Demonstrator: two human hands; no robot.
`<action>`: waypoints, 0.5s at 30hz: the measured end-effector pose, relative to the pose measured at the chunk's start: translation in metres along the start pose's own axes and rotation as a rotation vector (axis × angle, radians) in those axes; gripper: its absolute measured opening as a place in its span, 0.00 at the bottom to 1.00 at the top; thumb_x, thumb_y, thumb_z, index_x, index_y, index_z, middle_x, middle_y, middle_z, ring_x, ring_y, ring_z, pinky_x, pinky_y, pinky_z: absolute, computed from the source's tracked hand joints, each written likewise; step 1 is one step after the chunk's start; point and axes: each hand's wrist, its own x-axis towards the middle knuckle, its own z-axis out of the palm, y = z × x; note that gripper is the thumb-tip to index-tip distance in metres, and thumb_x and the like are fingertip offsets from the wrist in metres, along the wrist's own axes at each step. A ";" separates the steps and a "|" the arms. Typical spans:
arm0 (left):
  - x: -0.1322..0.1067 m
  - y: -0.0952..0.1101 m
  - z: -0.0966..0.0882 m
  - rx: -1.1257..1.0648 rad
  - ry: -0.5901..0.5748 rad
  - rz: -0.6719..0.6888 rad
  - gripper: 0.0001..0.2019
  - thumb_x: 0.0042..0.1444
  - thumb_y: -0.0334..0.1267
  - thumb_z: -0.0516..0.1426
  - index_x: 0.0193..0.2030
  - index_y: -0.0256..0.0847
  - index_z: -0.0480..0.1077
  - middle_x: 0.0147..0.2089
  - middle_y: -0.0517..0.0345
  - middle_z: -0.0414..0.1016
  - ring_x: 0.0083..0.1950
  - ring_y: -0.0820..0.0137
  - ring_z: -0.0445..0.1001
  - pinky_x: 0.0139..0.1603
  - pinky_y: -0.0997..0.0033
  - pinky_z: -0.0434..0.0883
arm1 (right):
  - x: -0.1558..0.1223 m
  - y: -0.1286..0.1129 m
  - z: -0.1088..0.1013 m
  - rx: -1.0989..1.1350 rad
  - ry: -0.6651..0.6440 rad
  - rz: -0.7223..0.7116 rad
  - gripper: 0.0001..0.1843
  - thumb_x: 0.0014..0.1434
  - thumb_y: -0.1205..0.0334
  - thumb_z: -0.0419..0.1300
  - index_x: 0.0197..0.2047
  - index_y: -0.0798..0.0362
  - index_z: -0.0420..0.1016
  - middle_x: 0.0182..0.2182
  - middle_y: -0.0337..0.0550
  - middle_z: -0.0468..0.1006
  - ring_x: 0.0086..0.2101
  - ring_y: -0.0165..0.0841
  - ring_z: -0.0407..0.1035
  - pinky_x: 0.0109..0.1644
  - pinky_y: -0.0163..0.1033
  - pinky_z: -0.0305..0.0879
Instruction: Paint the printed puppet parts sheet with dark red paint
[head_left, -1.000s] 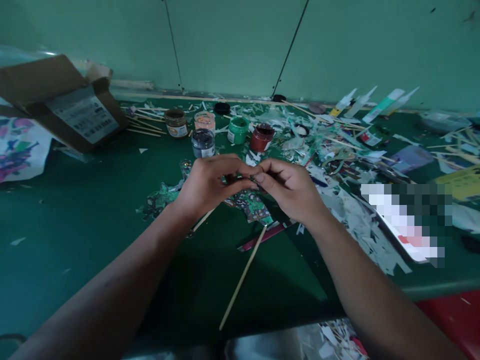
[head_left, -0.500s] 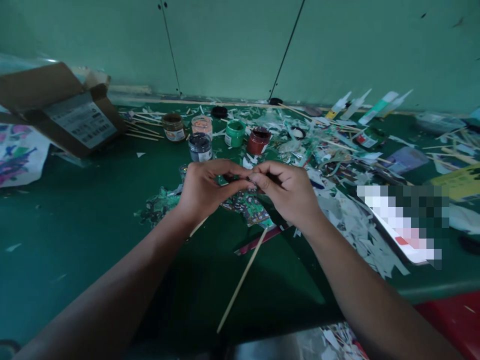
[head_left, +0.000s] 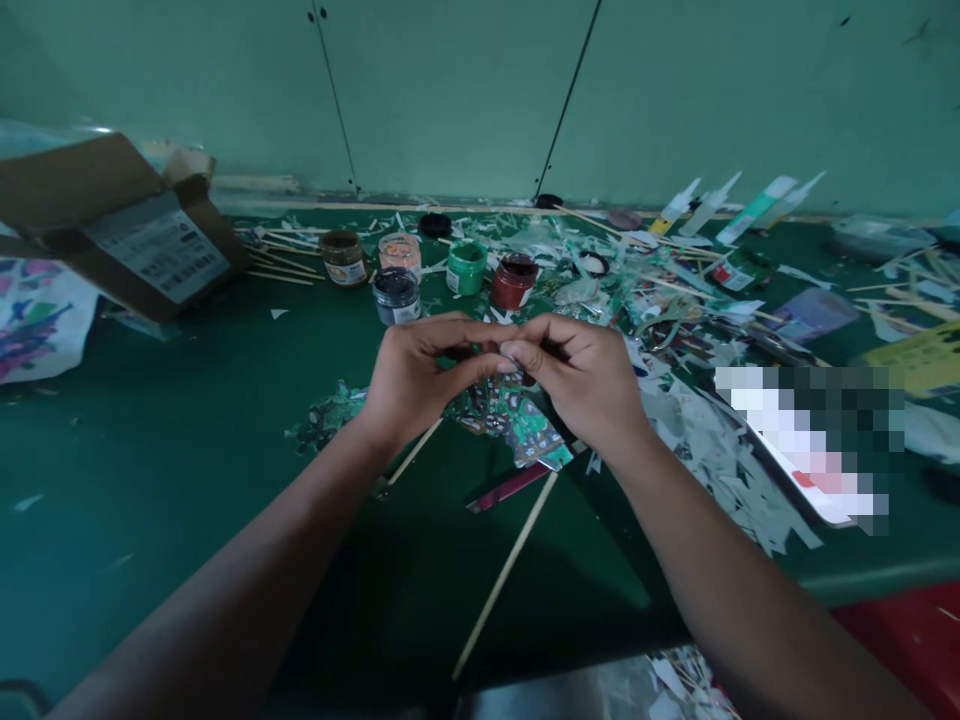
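My left hand (head_left: 416,375) and my right hand (head_left: 581,380) meet over the middle of the green table (head_left: 150,420), fingertips pinched together on the top of a printed paper cutout (head_left: 517,420). The cutout hangs below the fingers, green and patterned, and a thin wooden stick (head_left: 506,570) runs down from it toward the near edge. A second stick (head_left: 412,455) pokes out beneath my left wrist. Another patterned cutout (head_left: 326,410) lies flat on the table left of my left hand.
Several small paint jars (head_left: 465,265) stand behind my hands. A cardboard box (head_left: 120,225) sits at far left over a colourful printed sheet (head_left: 30,320). Paper scraps (head_left: 712,450), sticks and glue tubes (head_left: 750,205) cover the right side. A red pen (head_left: 510,487) lies near the cutout.
The cutout on its stick has shifted a little to the right and lifted slightly. Both hands stay pinched together in nearly the same place.
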 end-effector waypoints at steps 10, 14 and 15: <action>0.000 0.002 0.005 -0.076 0.020 -0.053 0.09 0.51 0.35 0.66 0.41 0.41 0.80 0.39 0.55 0.81 0.39 0.69 0.79 0.37 0.73 0.76 | 0.001 0.001 0.000 0.115 0.045 -0.074 0.10 0.55 0.58 0.64 0.31 0.50 0.66 0.25 0.34 0.69 0.26 0.27 0.65 0.29 0.33 0.62; 0.001 0.000 0.004 -0.251 -0.021 -0.161 0.14 0.48 0.37 0.68 0.42 0.40 0.79 0.42 0.54 0.82 0.43 0.66 0.80 0.42 0.71 0.78 | 0.000 0.002 0.000 0.124 0.025 -0.084 0.14 0.54 0.53 0.66 0.30 0.50 0.66 0.26 0.35 0.70 0.28 0.28 0.68 0.30 0.34 0.65; 0.002 0.000 0.004 -0.283 -0.031 -0.185 0.14 0.47 0.38 0.68 0.42 0.40 0.79 0.42 0.54 0.82 0.43 0.65 0.80 0.43 0.70 0.78 | 0.000 0.003 0.001 0.119 0.023 -0.084 0.14 0.54 0.53 0.66 0.30 0.50 0.65 0.26 0.35 0.70 0.28 0.28 0.68 0.31 0.34 0.65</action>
